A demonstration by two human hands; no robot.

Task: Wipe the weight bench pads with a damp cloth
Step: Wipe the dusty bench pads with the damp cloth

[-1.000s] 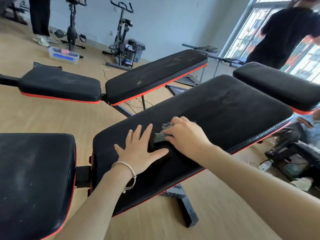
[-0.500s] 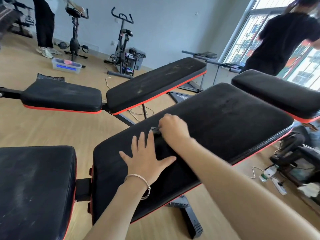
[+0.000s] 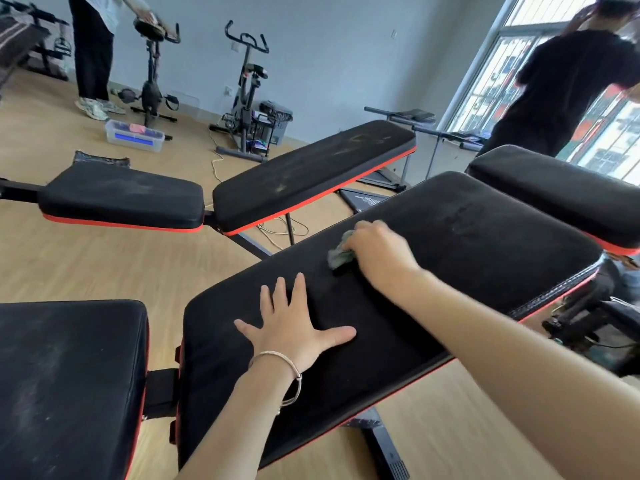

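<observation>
Right hand [image 3: 377, 251] and cloth [image 3: 340, 253] farther up pad [image 3: 485, 244] than before

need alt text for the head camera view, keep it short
A person's right hand holds a crumpled grey cloth against a black, red-trimmed bench pad, while the left hand rests flat on the same pad, fingers spread. Another dusty bench and an exercise bike stand behind on a wood floor.

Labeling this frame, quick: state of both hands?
Left hand: open, fingers spread flat on the bench pad.
Right hand: closed on the cloth, pressing it to the pad.
</observation>
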